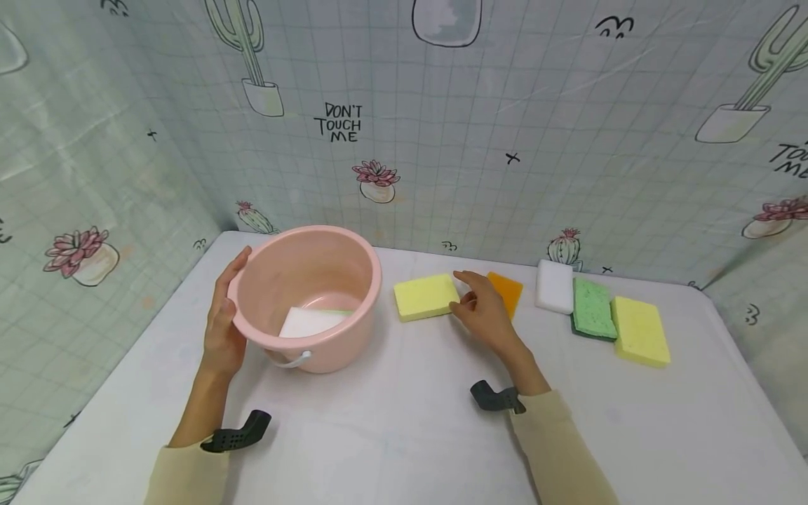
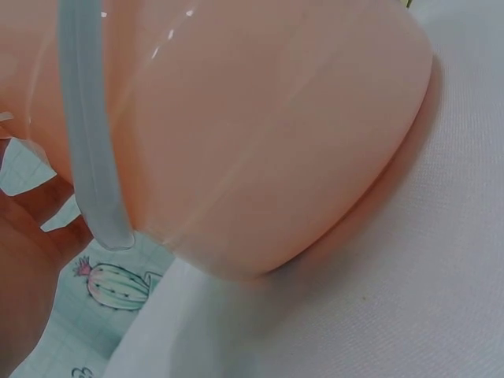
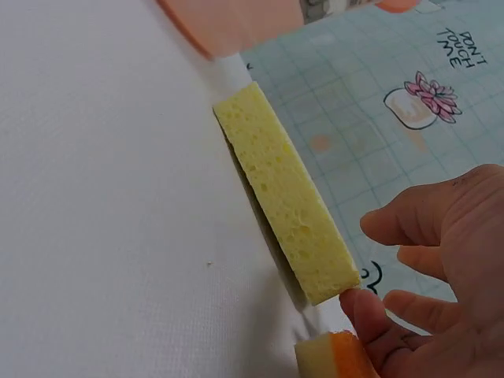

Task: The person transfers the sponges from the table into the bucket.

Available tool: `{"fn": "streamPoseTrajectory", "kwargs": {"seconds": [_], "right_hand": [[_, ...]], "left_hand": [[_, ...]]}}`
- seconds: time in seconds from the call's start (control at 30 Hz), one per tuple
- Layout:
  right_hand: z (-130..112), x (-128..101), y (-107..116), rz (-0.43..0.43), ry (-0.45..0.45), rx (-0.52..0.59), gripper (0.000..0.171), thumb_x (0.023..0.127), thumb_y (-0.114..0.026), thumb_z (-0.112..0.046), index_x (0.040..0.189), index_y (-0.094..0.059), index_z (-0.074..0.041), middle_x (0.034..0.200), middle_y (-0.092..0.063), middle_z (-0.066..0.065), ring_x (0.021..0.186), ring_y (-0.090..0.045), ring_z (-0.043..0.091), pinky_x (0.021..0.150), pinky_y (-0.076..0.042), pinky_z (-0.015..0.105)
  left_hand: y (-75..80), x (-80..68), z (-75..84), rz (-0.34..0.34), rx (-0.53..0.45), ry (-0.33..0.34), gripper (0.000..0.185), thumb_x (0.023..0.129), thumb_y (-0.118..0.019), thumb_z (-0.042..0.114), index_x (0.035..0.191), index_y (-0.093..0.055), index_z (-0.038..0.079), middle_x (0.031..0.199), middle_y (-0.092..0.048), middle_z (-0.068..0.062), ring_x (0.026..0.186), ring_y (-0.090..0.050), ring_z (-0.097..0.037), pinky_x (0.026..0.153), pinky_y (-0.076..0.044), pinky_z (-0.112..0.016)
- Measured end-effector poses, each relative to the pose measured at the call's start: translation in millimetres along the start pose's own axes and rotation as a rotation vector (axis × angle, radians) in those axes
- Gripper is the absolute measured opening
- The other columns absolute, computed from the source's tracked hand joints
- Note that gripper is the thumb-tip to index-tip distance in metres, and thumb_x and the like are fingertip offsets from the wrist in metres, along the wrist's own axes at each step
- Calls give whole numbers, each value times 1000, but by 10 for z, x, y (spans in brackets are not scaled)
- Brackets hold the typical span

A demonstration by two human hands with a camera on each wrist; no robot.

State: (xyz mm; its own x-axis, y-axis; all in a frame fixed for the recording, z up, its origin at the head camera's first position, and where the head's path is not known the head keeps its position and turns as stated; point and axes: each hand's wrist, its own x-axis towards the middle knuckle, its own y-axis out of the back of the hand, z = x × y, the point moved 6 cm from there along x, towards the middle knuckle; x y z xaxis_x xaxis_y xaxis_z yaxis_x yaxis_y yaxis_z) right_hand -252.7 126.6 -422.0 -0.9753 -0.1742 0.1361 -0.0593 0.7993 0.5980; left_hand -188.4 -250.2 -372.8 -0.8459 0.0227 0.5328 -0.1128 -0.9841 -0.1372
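Observation:
A pink bucket (image 1: 344, 344) stands at the left with a white block-shaped sponge (image 1: 309, 322) inside it; a thin green edge shows behind that sponge. My left hand (image 1: 224, 326) lies against the bucket's outer left side, its fingers extended up along the rim. The bucket's pale handle (image 2: 90, 134) hangs down beside that hand in the left wrist view. To the right of the bucket lies a yellow sponge (image 1: 426, 298), flat on the table. At its right end is my right hand (image 1: 486, 312), thumb and fingers spread, with fingertips right at the sponge's edge.
An orange sponge (image 1: 507, 291) lies partly hidden behind my right hand. Farther right, a white sponge (image 1: 555, 286), a green sponge (image 1: 593, 308) and another yellow sponge (image 1: 640, 331) form a row. A patterned curtain (image 1: 442, 140) borders the white table (image 1: 391, 435).

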Motion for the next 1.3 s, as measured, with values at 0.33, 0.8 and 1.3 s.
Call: {"fn": "streamPoseTrajectory", "kwargs": {"seconds": [0.33, 0.8, 1.3], "right_hand": [[-101, -61, -115, -69, 47, -14, 64, 83, -74, -12, 140, -46, -4, 139, -43, 16, 76, -55, 19, 65, -51, 29], [-30, -100, -301, -193, -14, 20, 75, 75, -78, -4, 140, -41, -1, 131, -39, 18, 77, -51, 18, 65, -48, 23], [-18, -123, -305, -151, -69, 9, 69, 77, -80, -15, 135, -45, 1, 123, -43, 15, 83, -53, 18, 70, -49, 26]], "left_hand": [[1, 10, -7, -1, -5, 3, 61, 95, -41, 31, 150, -28, 7, 155, -19, -14, 136, -21, -32, 105, -31, -31], [7, 6, -11, 3, 0, 6, 61, 95, -41, 30, 150, -28, 7, 156, -18, -15, 136, -21, -32, 105, -32, -31], [1, 6, -7, 6, -4, 1, 61, 94, -42, 30, 149, -28, 7, 155, -18, -15, 136, -21, -32, 106, -31, -31]]}}
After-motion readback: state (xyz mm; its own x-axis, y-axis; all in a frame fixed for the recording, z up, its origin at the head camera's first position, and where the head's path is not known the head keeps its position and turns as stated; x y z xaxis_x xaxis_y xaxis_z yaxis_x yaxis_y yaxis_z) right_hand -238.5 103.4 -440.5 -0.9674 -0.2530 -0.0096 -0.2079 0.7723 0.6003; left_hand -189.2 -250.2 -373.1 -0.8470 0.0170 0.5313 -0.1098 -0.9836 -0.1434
